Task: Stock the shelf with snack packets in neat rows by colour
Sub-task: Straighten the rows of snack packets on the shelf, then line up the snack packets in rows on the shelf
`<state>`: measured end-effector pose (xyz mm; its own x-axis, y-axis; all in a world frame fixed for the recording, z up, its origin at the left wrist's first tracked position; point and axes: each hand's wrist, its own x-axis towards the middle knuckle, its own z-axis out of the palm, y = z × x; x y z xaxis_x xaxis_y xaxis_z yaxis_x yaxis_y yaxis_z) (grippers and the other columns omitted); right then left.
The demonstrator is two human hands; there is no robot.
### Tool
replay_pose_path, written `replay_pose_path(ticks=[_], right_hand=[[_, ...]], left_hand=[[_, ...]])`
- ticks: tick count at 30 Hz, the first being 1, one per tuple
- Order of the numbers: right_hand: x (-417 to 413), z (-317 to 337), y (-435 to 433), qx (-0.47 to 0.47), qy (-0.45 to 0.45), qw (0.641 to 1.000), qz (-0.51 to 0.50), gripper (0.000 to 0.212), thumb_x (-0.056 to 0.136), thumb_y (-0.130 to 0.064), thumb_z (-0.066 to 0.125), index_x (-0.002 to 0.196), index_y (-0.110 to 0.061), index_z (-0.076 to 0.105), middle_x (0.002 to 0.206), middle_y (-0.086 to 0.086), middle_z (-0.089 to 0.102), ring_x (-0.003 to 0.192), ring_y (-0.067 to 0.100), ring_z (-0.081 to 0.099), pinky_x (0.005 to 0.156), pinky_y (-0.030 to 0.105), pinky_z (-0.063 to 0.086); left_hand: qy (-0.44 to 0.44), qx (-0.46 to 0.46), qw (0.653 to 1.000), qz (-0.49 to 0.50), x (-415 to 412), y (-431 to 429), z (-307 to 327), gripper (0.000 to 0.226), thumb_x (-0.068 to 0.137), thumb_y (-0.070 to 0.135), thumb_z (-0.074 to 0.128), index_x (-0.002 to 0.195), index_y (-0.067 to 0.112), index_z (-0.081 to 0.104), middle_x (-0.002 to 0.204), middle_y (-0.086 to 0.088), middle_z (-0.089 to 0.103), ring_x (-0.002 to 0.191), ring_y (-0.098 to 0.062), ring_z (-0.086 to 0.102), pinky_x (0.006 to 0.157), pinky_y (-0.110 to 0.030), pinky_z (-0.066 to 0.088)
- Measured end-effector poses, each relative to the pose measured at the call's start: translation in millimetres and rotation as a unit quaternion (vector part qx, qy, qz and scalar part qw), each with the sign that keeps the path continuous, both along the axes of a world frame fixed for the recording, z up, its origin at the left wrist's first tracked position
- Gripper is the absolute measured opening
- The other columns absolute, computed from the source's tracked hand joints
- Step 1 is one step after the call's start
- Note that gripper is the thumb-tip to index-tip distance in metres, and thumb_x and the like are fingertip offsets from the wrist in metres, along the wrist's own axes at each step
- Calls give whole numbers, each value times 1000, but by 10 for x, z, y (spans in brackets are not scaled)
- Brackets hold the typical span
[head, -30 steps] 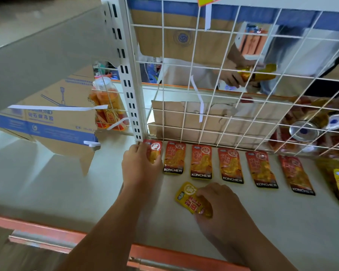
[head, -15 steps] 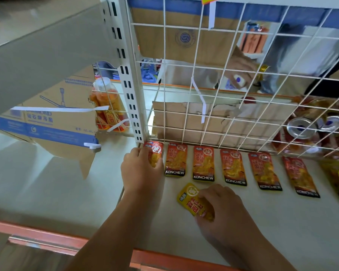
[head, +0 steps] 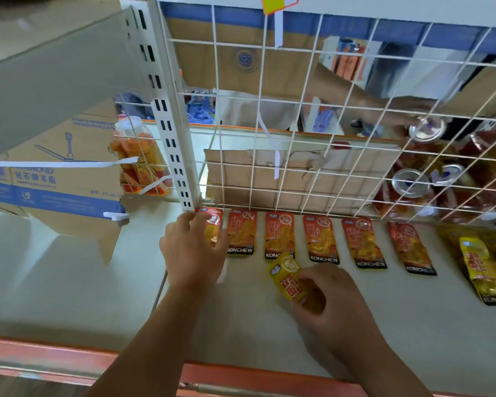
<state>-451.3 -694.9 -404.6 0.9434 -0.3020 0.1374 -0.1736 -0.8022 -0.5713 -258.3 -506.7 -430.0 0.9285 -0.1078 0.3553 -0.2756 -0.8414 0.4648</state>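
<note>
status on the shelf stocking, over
Left hand pressing leftmost red packet. Right hand pinching yellow packet. Its corner overlaps third red packet.

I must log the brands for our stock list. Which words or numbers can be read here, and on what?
"KONCHEW": black band of the red packets.
"KONCHE", cut by the frame: yellow packets at right.
Blurred: red Chinese characters on the held yellow packet.
Too blurred: Chinese print and a code on the cardboard box.
Unreadable: cans, jar.

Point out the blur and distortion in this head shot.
Head view: the wide-angle lens bows the wire grid; the right hand and its yellow packet look slightly smeared; the cans behind the grid are soft; shadows are faint.
</note>
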Motion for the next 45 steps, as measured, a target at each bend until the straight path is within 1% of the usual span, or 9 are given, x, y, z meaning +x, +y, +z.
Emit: replay_pose_path(ticks=[2,5,9,12,16,21,24,27,45], right_hand=[[-90,31,-188,4,-22,999,-26,46,71,-52,65,112,-32,65,107,-21,53,101,2,49,86,17,41],[-297,103,-513,5,-46,995,-84,41,73,-45,76,110,-32,64,104,-17,54,97,8,53,81,29,49],[-669,118,-1056,8,-63,982,-176,42,75,-36,83,112,-29,64,101,-22,51,95,14,56,79,38,54],[-1011,104,-1493,31,-79,971,-225,41,77,-37,82,111,-38,59,102,-32,48,89,17,60,68,46,58],[-1476,61,-2073,14,-77,952,-295,39,77,-35,82,111,-29,64,98,-16,52,91,21,61,70,48,58],[-1792,-28,-2517,-6,-73,947,-312,39,74,-34,83,107,-24,66,98,-5,56,88,26,61,79,48,55],[-1784,-59,-2648,-31,-42,950,-309,44,74,-44,79,108,-20,66,99,-1,59,92,26,59,81,45,54],[-1652,-95,-2725,-54,-7,953,-296,47,73,-49,76,109,-19,67,102,4,61,95,29,58,80,42,52],[-1273,-213,-2820,-61,49,953,-292,50,74,-56,70,111,-23,62,111,5,60,104,32,59,89,43,48]], left_hand=[[-47,-21,998,-30,-158,-114,45,38,87,48,66,115,23,71,121,-3,67,110,-32,57,88,-46,45],[-88,-54,988,-118,-456,-436,108,42,86,45,62,118,19,70,123,-3,65,116,-31,55,96,-48,44],[-79,-75,966,-234,-941,-1104,159,40,84,43,61,115,19,69,119,1,63,113,-30,55,97,-50,44],[-43,-98,948,-299,-1345,-1667,151,41,80,42,62,115,23,69,118,6,61,112,-23,52,96,-49,45],[-50,-107,925,-362,-1797,-2367,61,40,80,42,63,114,23,70,117,3,64,109,-26,56,93,-46,44],[-74,-89,916,-385,-2119,-2963,-39,37,82,40,64,111,19,71,112,1,65,106,-29,60,90,-47,46],[-69,-63,917,-387,-2226,-3128,-102,36,82,40,64,110,18,71,112,1,64,108,-30,61,85,-47,47],[-51,-43,926,-373,-2248,-3155,-141,36,81,39,64,111,19,71,115,1,64,111,-28,60,90,-49,48],[-66,-16,928,-366,-2268,-3154,-150,36,81,41,63,111,23,68,116,2,62,109,-26,58,89,-46,47]])
